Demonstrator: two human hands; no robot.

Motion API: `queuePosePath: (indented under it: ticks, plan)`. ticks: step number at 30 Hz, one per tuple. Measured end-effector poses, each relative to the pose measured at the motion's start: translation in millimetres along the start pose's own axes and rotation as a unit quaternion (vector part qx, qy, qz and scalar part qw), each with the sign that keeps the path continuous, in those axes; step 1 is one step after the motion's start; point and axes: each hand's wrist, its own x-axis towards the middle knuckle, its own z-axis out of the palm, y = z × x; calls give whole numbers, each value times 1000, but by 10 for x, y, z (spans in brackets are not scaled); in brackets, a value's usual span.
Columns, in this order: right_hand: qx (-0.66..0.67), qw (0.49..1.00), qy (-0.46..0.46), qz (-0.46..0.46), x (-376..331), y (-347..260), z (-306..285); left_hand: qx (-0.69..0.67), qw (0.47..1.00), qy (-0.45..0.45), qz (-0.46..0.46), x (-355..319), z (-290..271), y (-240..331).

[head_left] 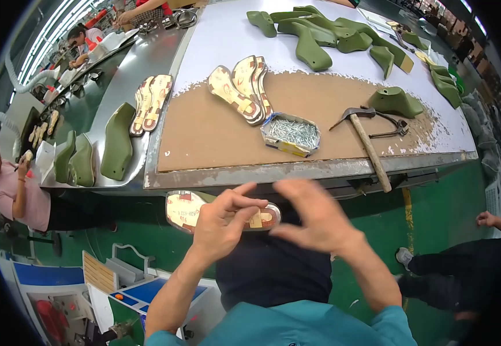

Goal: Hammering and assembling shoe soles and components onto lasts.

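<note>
Curling over the middle of a cream, foot-shaped sole (182, 214), the left hand (220, 224) has thumb and forefinger close together; whether they pinch anything small cannot be told. The blurred right hand (315, 216), thumb and fingers wide apart, is near the sole's heel. The sole sits at the frame's centre, just below the counter (216, 177), its long axis almost level: broad toe end left, rounded, brown-patched heel right. Above, scuffed brown board (204, 144) carries an open cardboard box (282, 147) of shiny nails (294, 132) and, toward the right, a wooden-handled metal hammer (369, 151) beside dark metal pincers (393, 124).
</note>
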Motion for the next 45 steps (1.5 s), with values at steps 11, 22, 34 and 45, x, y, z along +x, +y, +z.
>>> queuePosePath:
  ticks: [11, 22, 34, 45]
  plan:
    - [-368, 882, 2, 293, -526, 1083, -957, 219, 968, -96, 83, 100, -10, 52]
    - [30, 973, 64, 220, -852, -210, -692, 232, 959, -109, 122, 105, -52, -14]
    - [-36, 992, 53, 108, -1069, -581, -421, 244, 952, -177, 47, 119, -74, 166]
    - [269, 871, 117, 393, -1378, -474, -197, 473, 838, -225, 154, 140, -242, 202]
